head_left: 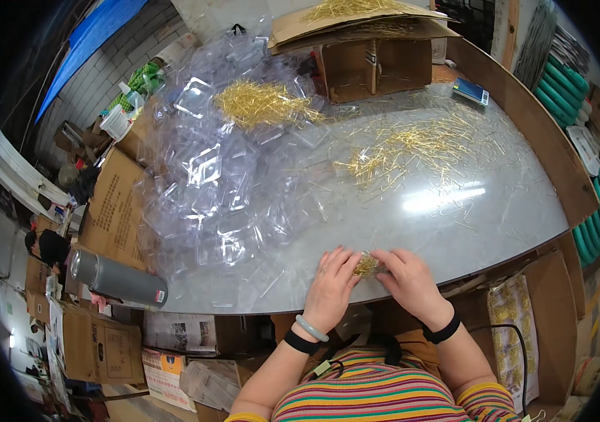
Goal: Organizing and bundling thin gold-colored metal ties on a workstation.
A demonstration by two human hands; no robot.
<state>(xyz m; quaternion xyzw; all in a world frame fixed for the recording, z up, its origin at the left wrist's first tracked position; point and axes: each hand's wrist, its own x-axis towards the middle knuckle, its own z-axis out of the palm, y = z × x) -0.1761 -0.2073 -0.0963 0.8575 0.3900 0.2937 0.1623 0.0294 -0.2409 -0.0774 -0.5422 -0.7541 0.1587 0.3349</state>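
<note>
the left hand and right hand grasp a small bundle of thin gold-coloured wire pieces from either side, fingers bent and slightly parted. it is near the front edge of the smooth grey table.

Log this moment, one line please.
Left hand: holds small gold bundle; right hand: holds same bundle; gold wires: loose on grey table; clear plastic packaging: heaped left; grey bottle: left table edge

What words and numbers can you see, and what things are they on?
No text is clear enough to quote.
Tilted cardboard carton: dark printed lines, too blurred.
Lower cardboard box: dark print, too blurred.
Newspaper sheet: too small.
Orange-and-white printed sheet: too small.
Gray bottle: tiny label, unreadable.
</note>
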